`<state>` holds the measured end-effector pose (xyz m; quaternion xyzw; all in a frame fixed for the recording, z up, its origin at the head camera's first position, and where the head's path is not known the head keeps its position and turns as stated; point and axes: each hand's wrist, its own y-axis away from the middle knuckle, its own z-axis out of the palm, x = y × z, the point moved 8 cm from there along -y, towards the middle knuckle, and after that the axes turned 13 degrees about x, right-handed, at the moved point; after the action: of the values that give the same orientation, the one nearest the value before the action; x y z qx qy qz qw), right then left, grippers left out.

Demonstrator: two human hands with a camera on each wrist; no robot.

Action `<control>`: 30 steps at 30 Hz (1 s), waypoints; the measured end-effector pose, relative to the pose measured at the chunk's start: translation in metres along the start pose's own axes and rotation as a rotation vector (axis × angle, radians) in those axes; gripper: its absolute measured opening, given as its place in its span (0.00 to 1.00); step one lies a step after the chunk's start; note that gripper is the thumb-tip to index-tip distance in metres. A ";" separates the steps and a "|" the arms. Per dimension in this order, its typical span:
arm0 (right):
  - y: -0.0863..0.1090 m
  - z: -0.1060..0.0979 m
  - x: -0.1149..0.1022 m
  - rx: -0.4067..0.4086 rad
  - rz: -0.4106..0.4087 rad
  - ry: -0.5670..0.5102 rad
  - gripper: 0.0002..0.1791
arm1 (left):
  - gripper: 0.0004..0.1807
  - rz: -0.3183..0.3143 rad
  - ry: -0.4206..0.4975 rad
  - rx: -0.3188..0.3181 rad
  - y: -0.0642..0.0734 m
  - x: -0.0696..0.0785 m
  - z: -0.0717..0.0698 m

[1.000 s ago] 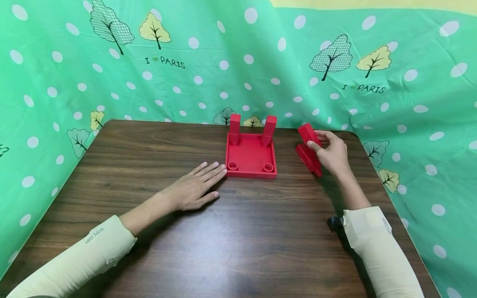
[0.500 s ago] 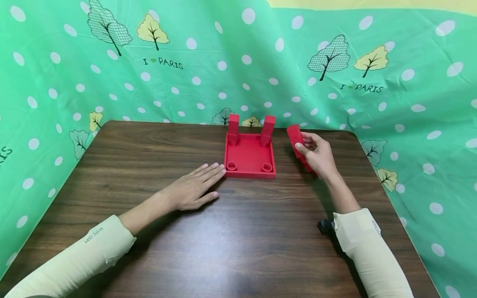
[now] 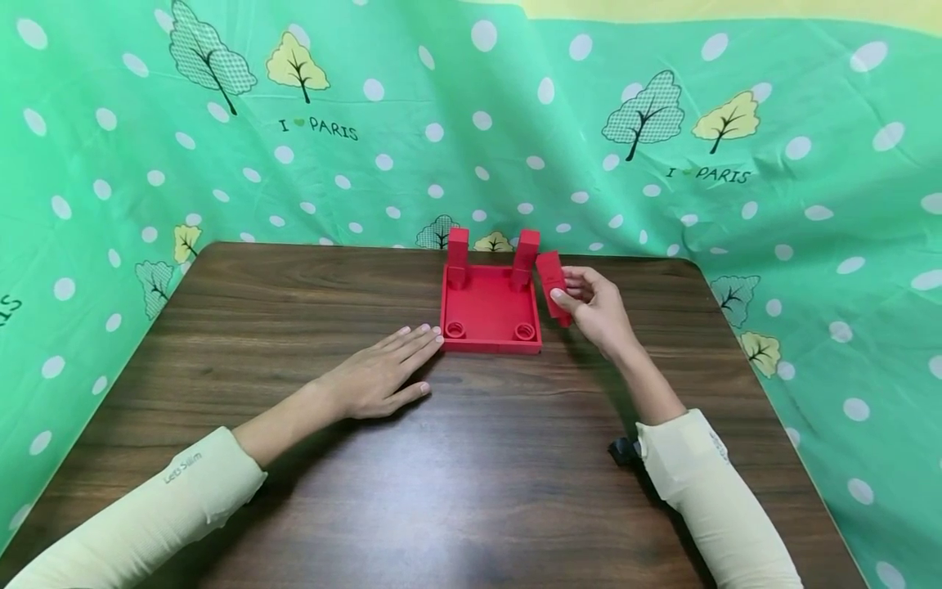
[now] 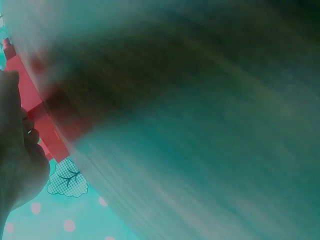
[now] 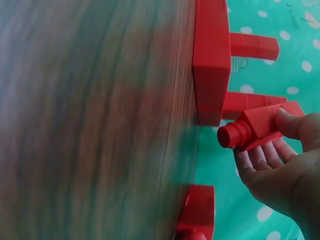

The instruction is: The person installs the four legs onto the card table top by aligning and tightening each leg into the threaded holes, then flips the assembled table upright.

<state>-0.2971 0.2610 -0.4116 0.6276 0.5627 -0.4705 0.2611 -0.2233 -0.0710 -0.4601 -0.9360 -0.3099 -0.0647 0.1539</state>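
Observation:
A red square tray-like tabletop (image 3: 489, 307) lies upturned on the table, with two red legs (image 3: 458, 258) upright at its far corners and round threaded sockets (image 3: 525, 331) at its near corners. My left hand (image 3: 379, 372) lies flat, its fingertips touching the tabletop's near left corner. Just right of the tabletop, my right hand (image 3: 599, 311) holds a loose red leg (image 3: 552, 282) between thumb and fingers. That leg tilts, its round screw end (image 5: 234, 135) pointing down. Another red leg (image 5: 197, 212) lies on the table, hidden behind the right hand in the head view.
The brown wooden table (image 3: 471, 483) ends just behind the tabletop. A green dotted curtain (image 3: 368, 123) hangs at the back and both sides. Blur covers much of the left wrist view.
My right hand has carried the held leg leftward, from above the leg on the table to beside the tabletop. The left hand stays in place.

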 end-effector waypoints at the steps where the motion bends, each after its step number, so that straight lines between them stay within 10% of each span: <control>1: 0.001 0.003 -0.001 -0.005 -0.001 -0.009 0.27 | 0.42 0.001 0.000 -0.002 0.000 0.000 0.000; 30: 0.014 0.057 -0.031 -0.090 -0.007 -0.147 0.27 | 0.39 -0.008 -0.014 0.009 0.000 -0.001 -0.001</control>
<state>-0.2981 0.1943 -0.4113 0.5769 0.5646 -0.4907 0.3280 -0.2241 -0.0713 -0.4594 -0.9345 -0.3150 -0.0575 0.1556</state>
